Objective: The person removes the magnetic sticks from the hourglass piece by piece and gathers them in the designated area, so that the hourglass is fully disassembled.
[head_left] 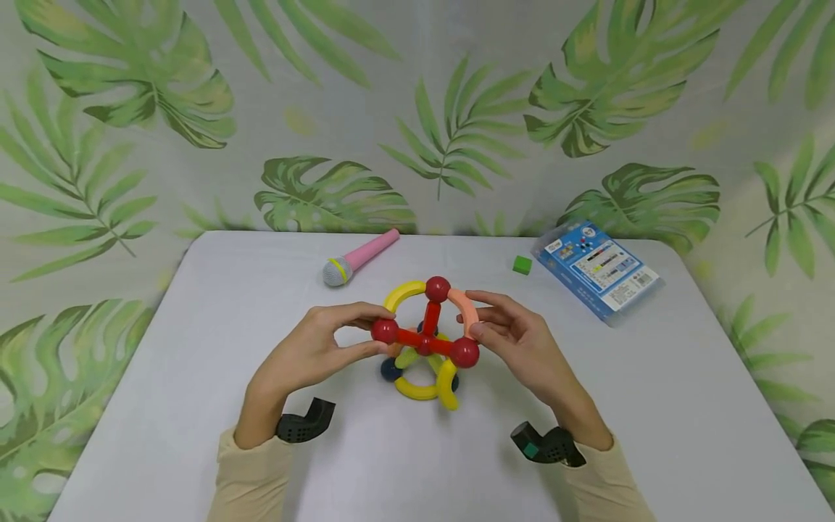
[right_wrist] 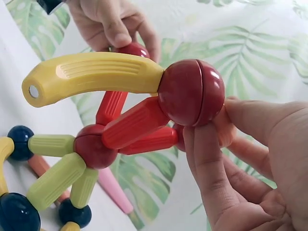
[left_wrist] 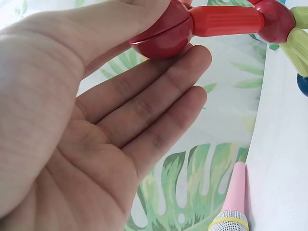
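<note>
While both hands pinch red balls of the rod-and-ball toy (head_left: 427, 341), left hand (head_left: 313, 351) and right hand (head_left: 515, 341) either side, it looks largely assembled, a yellow arc's end still unjoined

bare white worktop (head_left: 196, 377) is lying open on both sides; behind are sitting a pink toy microphone (head_left: 361, 257), small green cube (head_left: 522, 264) and blue card packet (head_left: 596, 268).
</note>
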### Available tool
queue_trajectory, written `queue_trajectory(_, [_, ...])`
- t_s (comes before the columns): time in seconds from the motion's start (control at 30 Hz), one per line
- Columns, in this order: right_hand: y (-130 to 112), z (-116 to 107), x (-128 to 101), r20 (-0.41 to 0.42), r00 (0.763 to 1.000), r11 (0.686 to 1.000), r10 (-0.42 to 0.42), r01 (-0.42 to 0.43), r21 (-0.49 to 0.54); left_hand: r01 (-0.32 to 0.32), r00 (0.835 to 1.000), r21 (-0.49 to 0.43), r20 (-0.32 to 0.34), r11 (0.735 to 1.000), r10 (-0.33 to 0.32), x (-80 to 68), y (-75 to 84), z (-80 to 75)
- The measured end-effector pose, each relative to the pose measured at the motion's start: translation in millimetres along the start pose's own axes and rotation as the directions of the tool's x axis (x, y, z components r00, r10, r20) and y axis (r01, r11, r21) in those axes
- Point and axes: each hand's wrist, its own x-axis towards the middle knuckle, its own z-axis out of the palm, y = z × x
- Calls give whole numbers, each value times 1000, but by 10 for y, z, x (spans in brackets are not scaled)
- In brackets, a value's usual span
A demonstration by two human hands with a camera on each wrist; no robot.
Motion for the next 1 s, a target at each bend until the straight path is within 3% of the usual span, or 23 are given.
queue_trajectory(0.13, [0,-5,-19,3,1000,1000,26,-26,15,1,1000,-4,5,1000,-1,0,-2,20])
queue_trajectory(0.57, [13,13,-14,26,1000,1000,-7,6,28,9,1000,7,5,1000,-9,-4,12,-4])
queue_trajectory(0.77, [100,146,-244,-77,997,999,-5,2,-40,-1,1000,-8,7,1000,1,4,20,7])
queue_trajectory(1.0, [197,487,-491,-162,980,978,-113,81,-193,8,1000,-7,3,1000,-7,-2,17,-4])
